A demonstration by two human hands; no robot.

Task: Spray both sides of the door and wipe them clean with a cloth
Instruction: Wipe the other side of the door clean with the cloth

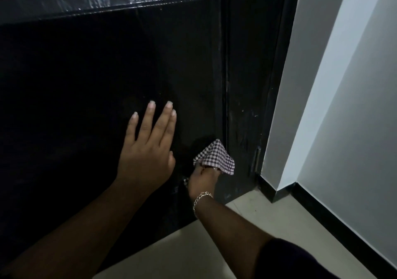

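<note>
Door (86, 75), dark and glossy, fills the left and centre of the scene, its lower panel in deep shadow and a horizontal rail across the top catching streaks of reflected light. A person leans in low at its bottom right corner, both bare forearms reaching in from the near edge.

The left hand (148, 141) lies flat against the door panel, fingers straight and spread wide, holding nothing. Just to its right and a little lower, the right hand (203, 176) grips a checked cloth (214, 156), fingers curled around the bunched fabric, which fans out above the knuckles and presses against the door close to its right edge, near the vertical seam where door meets frame. A metal chain bracelet (202, 198) circles the right wrist, and a dark sleeve (285, 257) shows at the near end of that arm.

Right of the seam stands the dark door frame (257, 85), scuffed and marked with pale flecks low down. Beyond it a pale grey wall (343, 107) runs toward the near right, edged at the bottom by a black skirting board (322, 214). Light-coloured floor (193, 253) spreads beneath the door's bottom edge.
</note>
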